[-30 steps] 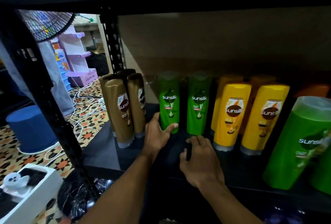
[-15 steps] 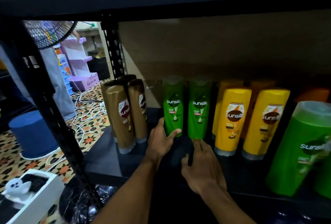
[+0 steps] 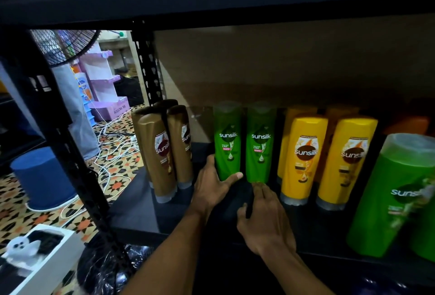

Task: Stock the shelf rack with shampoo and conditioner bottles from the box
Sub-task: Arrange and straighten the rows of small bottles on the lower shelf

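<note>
Two green Sunsilk bottles stand upright side by side on the black shelf board (image 3: 136, 210). My left hand (image 3: 211, 188) grips the base of the left green bottle (image 3: 227, 139), thumb across its front. My right hand (image 3: 266, 221) lies low on the shelf, and its straight fingertips touch the base of the right green bottle (image 3: 260, 141). Brown bottles (image 3: 160, 153) stand to the left. To the right are yellow bottles (image 3: 303, 153), with more rows dim behind them. No box is in view.
A large green bottle (image 3: 395, 195) stands near the shelf's front right. Black perforated posts (image 3: 147, 66) frame the rack, and the upper shelf hangs low overhead. On the patterned floor to the left are a blue stool (image 3: 42, 177), white cables (image 3: 113, 148), a fan (image 3: 63, 45) and a white box (image 3: 35, 254).
My right hand has slid forward and its fingers have straightened until they reach the right green bottle's base. My left hand has kept its hold on the left green bottle.
</note>
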Tool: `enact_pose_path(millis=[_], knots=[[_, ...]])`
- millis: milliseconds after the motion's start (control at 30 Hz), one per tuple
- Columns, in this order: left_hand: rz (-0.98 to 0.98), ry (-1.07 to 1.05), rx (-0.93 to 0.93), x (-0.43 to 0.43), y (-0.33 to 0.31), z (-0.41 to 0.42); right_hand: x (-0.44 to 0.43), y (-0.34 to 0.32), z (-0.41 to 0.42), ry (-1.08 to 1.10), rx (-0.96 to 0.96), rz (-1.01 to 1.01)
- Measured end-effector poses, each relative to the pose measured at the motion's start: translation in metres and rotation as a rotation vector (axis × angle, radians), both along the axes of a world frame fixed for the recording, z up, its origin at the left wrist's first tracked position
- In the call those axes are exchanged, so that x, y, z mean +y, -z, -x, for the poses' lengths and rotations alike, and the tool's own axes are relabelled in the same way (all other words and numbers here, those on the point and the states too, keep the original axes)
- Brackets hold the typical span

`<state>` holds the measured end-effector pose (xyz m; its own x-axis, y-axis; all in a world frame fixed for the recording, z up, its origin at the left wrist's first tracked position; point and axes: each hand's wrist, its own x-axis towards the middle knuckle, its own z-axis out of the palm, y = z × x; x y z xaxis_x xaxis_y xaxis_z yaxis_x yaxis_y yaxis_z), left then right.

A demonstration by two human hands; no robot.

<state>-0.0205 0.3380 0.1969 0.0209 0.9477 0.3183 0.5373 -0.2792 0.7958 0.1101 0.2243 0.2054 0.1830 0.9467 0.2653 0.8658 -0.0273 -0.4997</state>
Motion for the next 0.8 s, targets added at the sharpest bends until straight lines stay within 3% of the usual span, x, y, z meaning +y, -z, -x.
enact_pose_path(millis=[800], knots=[[-0.06, -0.002, 0.032, -0.0008, 0.0008, 0.0001, 0.0011, 0.003, -0.0016, 0.006, -0.074, -0.019]])
